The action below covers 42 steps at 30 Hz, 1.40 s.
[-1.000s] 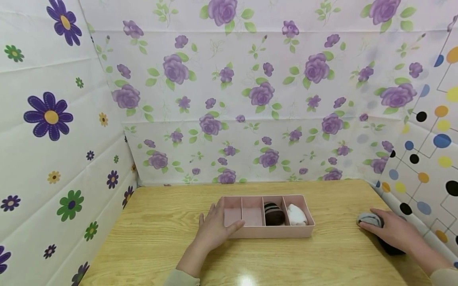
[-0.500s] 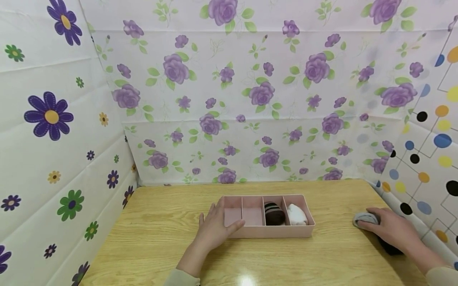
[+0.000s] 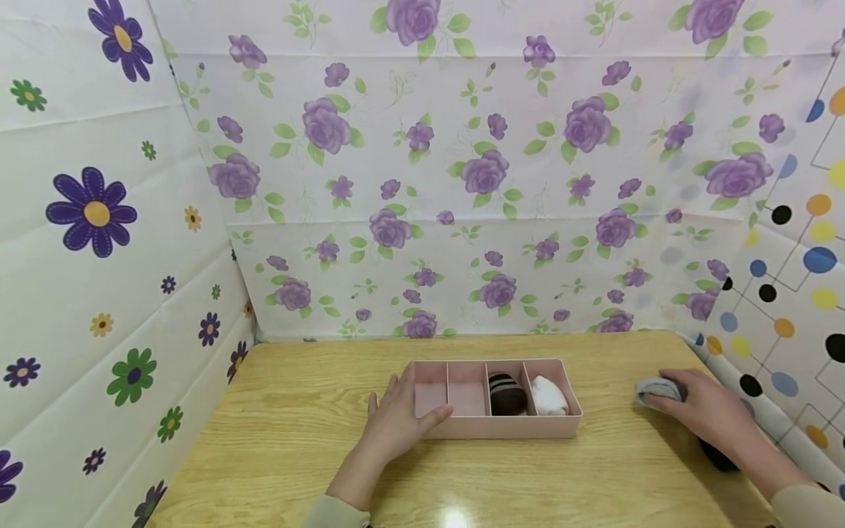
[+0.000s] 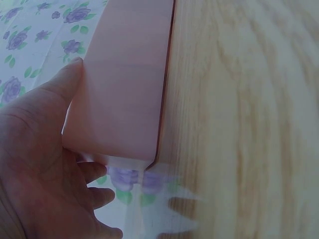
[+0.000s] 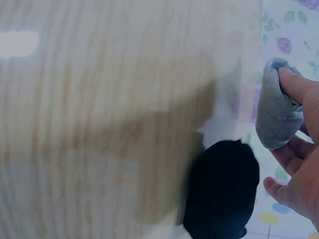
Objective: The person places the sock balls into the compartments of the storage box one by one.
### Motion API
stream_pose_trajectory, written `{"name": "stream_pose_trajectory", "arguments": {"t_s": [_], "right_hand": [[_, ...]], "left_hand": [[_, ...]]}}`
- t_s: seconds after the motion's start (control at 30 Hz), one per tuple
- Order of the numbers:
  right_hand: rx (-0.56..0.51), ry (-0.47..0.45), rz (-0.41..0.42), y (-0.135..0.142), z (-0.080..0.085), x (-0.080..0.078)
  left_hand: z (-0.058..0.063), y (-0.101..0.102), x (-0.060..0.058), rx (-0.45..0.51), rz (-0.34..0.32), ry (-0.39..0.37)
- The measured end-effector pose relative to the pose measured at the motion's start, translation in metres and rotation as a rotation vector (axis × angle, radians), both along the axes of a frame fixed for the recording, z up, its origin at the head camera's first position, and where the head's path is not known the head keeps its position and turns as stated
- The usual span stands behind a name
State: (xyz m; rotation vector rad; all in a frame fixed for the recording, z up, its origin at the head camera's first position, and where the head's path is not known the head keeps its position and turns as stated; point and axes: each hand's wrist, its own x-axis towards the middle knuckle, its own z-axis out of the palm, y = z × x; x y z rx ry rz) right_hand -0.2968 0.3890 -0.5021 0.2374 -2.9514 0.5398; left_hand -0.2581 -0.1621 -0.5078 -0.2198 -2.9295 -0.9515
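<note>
At the table's right side my right hand point(image 3: 714, 411) pinches a rolled grey sock point(image 3: 657, 389) between thumb and fingers, held above the tabletop. In the right wrist view the grey sock point(image 5: 279, 107) hangs by its upper fold. Below it a black rolled sock point(image 5: 223, 191) lies on the table, mostly hidden by the forearm in the head view. My left hand point(image 3: 394, 424) rests on the left end of a pink divided box point(image 3: 502, 427), thumb along its front rim, other fingers spread around the end. The left wrist view shows the box's wall point(image 4: 124, 94) against that hand.
Inside the box, a brown striped rolled sock point(image 3: 507, 396) and a white rolled sock point(image 3: 548, 397) fill the two right compartments; the two left ones are bare. Patterned sheets point(image 3: 396, 183) border the wooden table point(image 3: 297, 396) at the back and both sides.
My right hand has lifted the grey sock and carried it left and slightly farther back, leaving the black sock behind. The left hand and box stay put.
</note>
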Motion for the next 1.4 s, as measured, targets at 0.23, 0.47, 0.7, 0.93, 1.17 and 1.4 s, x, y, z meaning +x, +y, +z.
{"name": "stream_pose_trajectory", "arguments": {"t_s": [0.23,0.47,0.7,0.93,1.17,1.4], "right_hand": [[-0.037,0.049,0.001,-0.025,0.005,0.001],[-0.107,0.058,0.026,-0.047,0.014,0.0],[-0.133,0.066,0.063,-0.069,0.022,-0.001],[-0.139,0.09,0.086,-0.093,0.027,-0.002],[-0.162,0.109,0.117,-0.116,0.035,-0.002],[-0.192,0.1,0.149,-0.137,0.042,-0.004]], "left_hand": [[0.0,-0.001,0.001,-0.005,-0.002,0.001],[-0.002,-0.001,0.002,-0.008,0.001,-0.005],[-0.004,0.0,0.002,-0.001,0.003,-0.01],[-0.003,0.0,0.002,0.001,0.002,-0.012],[-0.001,-0.001,-0.001,0.007,-0.009,-0.012],[0.001,-0.001,-0.001,0.008,-0.011,-0.011]]}}
